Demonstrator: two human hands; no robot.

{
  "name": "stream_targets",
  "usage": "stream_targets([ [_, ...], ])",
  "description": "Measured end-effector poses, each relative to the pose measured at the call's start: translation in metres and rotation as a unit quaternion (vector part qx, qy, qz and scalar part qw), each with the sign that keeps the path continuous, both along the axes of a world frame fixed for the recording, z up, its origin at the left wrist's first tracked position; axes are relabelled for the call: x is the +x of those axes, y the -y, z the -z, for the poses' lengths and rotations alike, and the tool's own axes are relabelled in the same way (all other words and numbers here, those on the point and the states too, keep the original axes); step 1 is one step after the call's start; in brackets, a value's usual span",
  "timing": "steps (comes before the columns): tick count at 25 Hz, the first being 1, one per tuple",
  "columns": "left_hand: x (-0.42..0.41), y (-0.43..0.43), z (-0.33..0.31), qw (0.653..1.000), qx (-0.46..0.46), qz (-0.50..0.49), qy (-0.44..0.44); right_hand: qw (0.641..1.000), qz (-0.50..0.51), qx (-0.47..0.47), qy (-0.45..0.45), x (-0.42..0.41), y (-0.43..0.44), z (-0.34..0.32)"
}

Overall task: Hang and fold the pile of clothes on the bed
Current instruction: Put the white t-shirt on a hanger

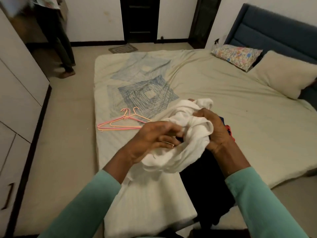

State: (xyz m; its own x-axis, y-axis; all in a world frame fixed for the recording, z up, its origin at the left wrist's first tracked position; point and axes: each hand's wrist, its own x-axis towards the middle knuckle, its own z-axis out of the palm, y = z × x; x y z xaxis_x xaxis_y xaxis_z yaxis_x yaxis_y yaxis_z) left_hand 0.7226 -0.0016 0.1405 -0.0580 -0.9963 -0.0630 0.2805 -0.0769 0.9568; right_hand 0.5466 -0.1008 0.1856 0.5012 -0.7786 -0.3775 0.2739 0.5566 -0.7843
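Observation:
A white garment (181, 121) is bunched up in the air over the near part of the bed (214, 79). My left hand (154, 138) grips its lower left folds with curled fingers. My right hand (214, 129) clutches the bunched cloth on its right side. The garment's lower part hangs down and spreads over the bed's near edge. A black garment (205, 186) lies under it on the right, with a blue and red piece (229, 130) peeking out behind my right hand. Plastic hangers (123, 121), pink and peach, lie on the sheet to the left.
A floral pillow (236, 54) and a cream pillow (288, 73) sit by the blue headboard (274, 30). White wardrobe doors (18, 86) line the left wall. Another person's legs (66, 54) stand at the far left near a dark doorway (139, 19).

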Motion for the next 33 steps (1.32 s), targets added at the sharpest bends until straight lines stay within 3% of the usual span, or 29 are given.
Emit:
stream_targets([
  [3,0.026,-0.014,0.051,0.976,0.023,-0.148,0.155,0.997,0.006,-0.027,0.066,-0.007,-0.011,-0.042],
  [6,0.026,-0.015,0.092,0.921,0.029,-0.163,0.353,0.991,0.037,-0.060,0.118,-0.004,-0.021,-0.073],
  [8,0.028,-0.001,0.101,0.906,-0.026,-0.149,0.395,0.985,0.042,-0.079,0.149,-0.004,-0.019,-0.084],
  [10,0.023,0.011,0.091,0.937,-0.039,-0.093,0.335,0.979,0.044,-0.117,0.162,-0.004,-0.020,-0.096],
  [13,0.011,0.022,0.065,0.986,0.001,-0.058,0.156,0.967,0.107,-0.165,0.160,-0.018,-0.007,-0.104],
  [15,0.016,0.019,0.055,0.994,-0.006,-0.082,0.077,0.956,0.165,-0.209,0.127,-0.034,0.005,-0.104],
  [18,0.036,0.011,0.036,0.995,-0.037,-0.090,-0.031,0.954,0.203,-0.162,0.150,-0.055,0.027,-0.085],
  [20,0.046,0.009,0.022,0.994,-0.046,-0.088,-0.054,0.976,0.193,-0.101,0.013,-0.062,0.050,-0.046],
  [21,0.048,0.010,0.015,0.993,-0.032,-0.093,-0.066,0.977,0.154,-0.089,-0.116,-0.062,0.061,-0.020],
  [23,0.050,0.018,0.011,0.992,0.005,-0.099,-0.080,0.938,0.028,-0.118,-0.324,-0.053,0.074,0.026],
  [24,0.047,0.024,0.010,0.993,0.027,-0.101,-0.059,0.915,-0.012,-0.142,-0.379,-0.044,0.071,0.044],
  [26,0.041,0.037,0.013,0.992,0.066,-0.106,-0.013,0.916,-0.077,-0.191,-0.343,-0.013,0.053,0.063],
  [29,0.036,0.052,0.029,0.985,0.126,-0.120,-0.008,0.943,-0.179,-0.209,-0.189,0.023,0.013,0.068],
  [33,0.035,0.062,0.045,0.969,0.192,-0.148,-0.035,0.925,-0.169,-0.273,-0.205,0.029,-0.003,0.077],
])
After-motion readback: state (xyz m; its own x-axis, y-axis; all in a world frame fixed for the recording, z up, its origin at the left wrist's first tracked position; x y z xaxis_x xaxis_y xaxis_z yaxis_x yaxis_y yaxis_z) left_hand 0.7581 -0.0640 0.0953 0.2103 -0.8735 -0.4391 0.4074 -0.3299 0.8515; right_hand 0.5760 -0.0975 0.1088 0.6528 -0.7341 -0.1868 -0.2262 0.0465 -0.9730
